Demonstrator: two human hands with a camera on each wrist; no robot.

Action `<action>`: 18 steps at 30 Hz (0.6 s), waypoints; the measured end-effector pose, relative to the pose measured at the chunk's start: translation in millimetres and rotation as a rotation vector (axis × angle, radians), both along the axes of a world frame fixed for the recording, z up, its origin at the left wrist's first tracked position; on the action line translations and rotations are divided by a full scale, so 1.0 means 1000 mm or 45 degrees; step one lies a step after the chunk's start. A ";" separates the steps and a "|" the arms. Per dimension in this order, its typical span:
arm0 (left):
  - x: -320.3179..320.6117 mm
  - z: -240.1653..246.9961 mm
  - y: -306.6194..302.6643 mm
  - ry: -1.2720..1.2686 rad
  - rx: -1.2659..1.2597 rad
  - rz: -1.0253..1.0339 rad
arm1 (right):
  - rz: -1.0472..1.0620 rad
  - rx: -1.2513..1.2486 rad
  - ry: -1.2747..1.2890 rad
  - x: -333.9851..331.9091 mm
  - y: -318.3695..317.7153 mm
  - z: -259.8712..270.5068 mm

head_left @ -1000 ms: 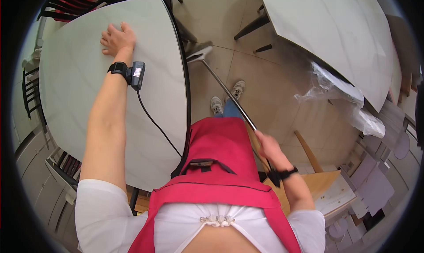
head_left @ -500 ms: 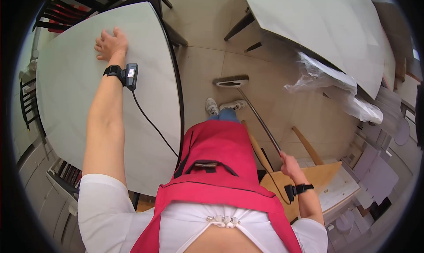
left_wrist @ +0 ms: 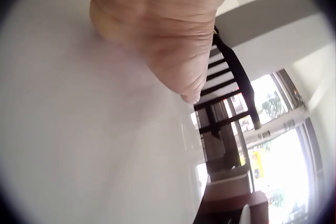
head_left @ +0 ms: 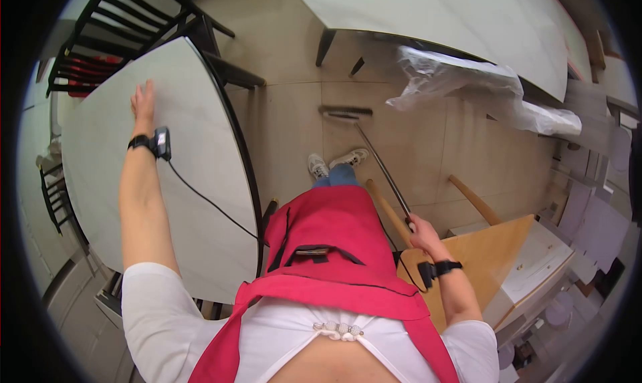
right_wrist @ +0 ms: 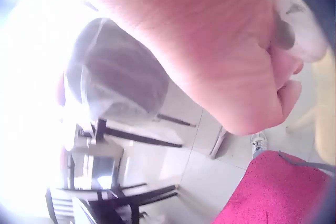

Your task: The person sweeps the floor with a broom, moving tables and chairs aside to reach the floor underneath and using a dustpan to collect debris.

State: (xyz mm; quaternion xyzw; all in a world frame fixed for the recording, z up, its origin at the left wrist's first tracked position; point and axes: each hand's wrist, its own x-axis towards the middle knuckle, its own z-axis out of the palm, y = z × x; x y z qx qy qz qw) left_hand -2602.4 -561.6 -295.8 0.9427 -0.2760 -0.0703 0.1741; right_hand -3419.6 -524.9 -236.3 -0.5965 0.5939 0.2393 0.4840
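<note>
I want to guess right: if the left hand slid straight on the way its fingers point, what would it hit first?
Likely the black chair. The left hand lies flat on the table, fingers toward the far edge. Bare tabletop lies ahead, then the chair just past it, though depth is unclear.

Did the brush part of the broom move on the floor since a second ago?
Yes. The broom head has swung away from the edge of the round table, out onto the tiles ahead of the shoes.

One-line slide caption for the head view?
Person's right hand grips a broom handle over the tiled floor; left hand rests flat on the white table.
</note>
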 end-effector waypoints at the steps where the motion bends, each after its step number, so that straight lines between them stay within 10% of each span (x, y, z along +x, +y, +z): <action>1: 0.045 -0.031 0.020 0.089 -0.178 -0.203 | -0.086 0.041 -0.095 -0.014 0.004 0.018; 7: -0.172 0.049 0.060 -0.195 -0.070 -0.419 | -0.382 -0.036 0.162 -0.044 0.040 0.065; 12: -0.337 0.085 0.078 -0.022 0.230 -0.476 | -0.270 -0.345 -0.010 -0.017 -0.042 -0.044; 18: -0.375 0.088 0.079 -0.007 0.423 -0.416 | -0.292 -0.313 -0.080 0.049 -0.168 -0.137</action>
